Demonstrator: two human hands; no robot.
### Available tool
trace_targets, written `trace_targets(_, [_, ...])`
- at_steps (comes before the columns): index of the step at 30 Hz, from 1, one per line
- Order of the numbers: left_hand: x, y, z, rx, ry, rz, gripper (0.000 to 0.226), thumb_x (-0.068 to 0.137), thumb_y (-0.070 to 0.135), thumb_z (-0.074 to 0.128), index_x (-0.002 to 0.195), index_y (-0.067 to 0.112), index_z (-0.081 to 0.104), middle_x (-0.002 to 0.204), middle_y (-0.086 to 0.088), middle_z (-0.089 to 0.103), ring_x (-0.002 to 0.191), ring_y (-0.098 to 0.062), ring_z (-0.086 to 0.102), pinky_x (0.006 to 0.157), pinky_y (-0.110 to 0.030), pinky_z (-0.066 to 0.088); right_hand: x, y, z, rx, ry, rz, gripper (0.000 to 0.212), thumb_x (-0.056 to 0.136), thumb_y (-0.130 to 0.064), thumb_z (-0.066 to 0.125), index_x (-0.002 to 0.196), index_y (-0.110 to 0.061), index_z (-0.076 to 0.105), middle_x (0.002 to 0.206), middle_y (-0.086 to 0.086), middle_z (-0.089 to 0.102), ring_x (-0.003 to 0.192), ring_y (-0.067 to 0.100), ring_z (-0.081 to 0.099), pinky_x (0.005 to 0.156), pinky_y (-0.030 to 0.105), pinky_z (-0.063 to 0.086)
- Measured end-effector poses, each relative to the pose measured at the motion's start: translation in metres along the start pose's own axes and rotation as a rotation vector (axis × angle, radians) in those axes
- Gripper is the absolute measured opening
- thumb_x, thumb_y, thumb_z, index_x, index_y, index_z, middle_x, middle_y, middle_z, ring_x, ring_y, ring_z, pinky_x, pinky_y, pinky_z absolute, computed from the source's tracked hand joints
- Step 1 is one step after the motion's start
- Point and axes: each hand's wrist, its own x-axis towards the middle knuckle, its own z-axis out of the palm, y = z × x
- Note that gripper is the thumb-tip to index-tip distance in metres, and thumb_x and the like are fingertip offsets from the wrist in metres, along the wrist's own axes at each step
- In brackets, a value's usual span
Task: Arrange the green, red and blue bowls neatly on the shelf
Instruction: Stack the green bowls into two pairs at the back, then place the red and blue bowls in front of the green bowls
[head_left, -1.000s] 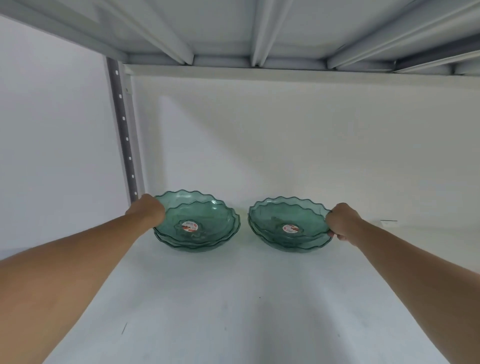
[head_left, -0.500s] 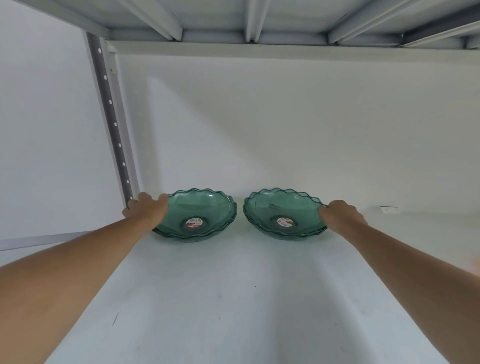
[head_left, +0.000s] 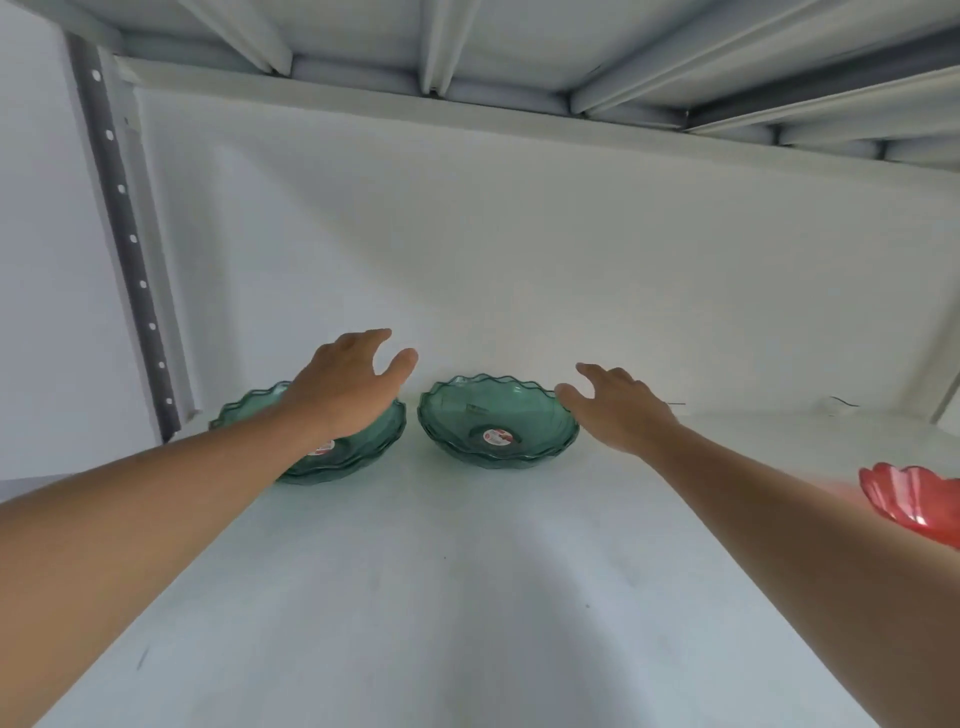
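Your left hand (head_left: 347, 387) and right hand (head_left: 618, 410) hover with fingers spread, gripping nothing, over 2 stacks of green bowls (head_left: 498, 422) set side by side at the shelf (head_left: 467, 597) back. The red bowl (head_left: 914, 504) lies far right, nearest your right hand.

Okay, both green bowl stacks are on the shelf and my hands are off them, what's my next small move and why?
Probably swing the right hand over to the red bowl at the right edge and grasp its rim. Both green stacks sit side by side at the back of the shelf, both hands are open and empty, and red is the only other bowl in view.
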Motion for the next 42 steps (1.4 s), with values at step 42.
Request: trace_targets(42, [-0.067, 0.466, 0.298, -0.085, -0.418, 0.323, 0.068, 0.09, 0.074, 0.027, 0.13, 0.031, 0.063, 0.136, 0.0, 0.067, 0.125, -0.028, 0.06, 0.106, -0.044, 0.048, -0.179, 0.493, -0.19, -0.121, 0.184, 0.497, 0.067, 0.086, -0.06, 0.035, 0.139, -0.027, 0.059, 0.14, 0.008, 0.063, 0.124, 0.034, 0.059, 0.099, 0.046, 0.051])
